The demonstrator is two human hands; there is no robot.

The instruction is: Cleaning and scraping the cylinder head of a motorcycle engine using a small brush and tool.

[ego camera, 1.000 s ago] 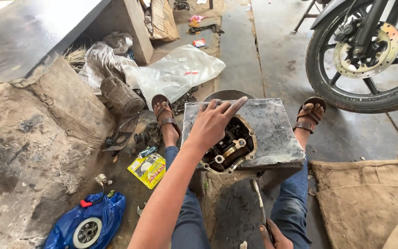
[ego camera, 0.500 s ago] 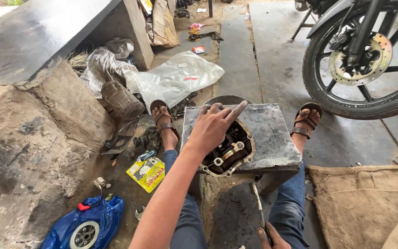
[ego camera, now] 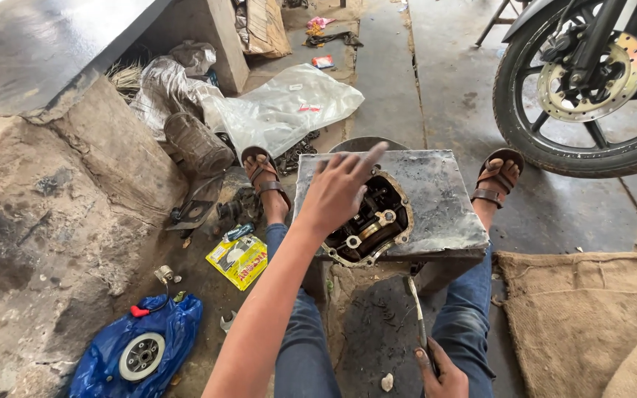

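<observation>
A greasy engine cylinder head [ego camera: 374, 225] lies on a worn grey metal block [ego camera: 436, 199] between my legs. My left hand [ego camera: 337, 193] rests flat on the left side of the head, fingers spread and pointing up-right. My right hand [ego camera: 444, 372], low at the frame's bottom edge, is closed around the handle of a thin metal tool [ego camera: 416, 313] whose shaft points up toward the block. My sandalled feet [ego camera: 263, 173] are on either side of the block.
A motorcycle front wheel [ego camera: 591, 81] stands at the upper right. Burlap sacking [ego camera: 591, 317] lies to the right. On the left are a big stone slab [ego camera: 46, 221], a blue bag with a round part [ego camera: 138, 354], a yellow packet [ego camera: 239, 259] and clear plastic sheeting [ego camera: 282, 107].
The view has shifted slightly. My left hand stays on the cylinder head with the fingers a little more spread. More of my right hand and its tool shows at the bottom.
</observation>
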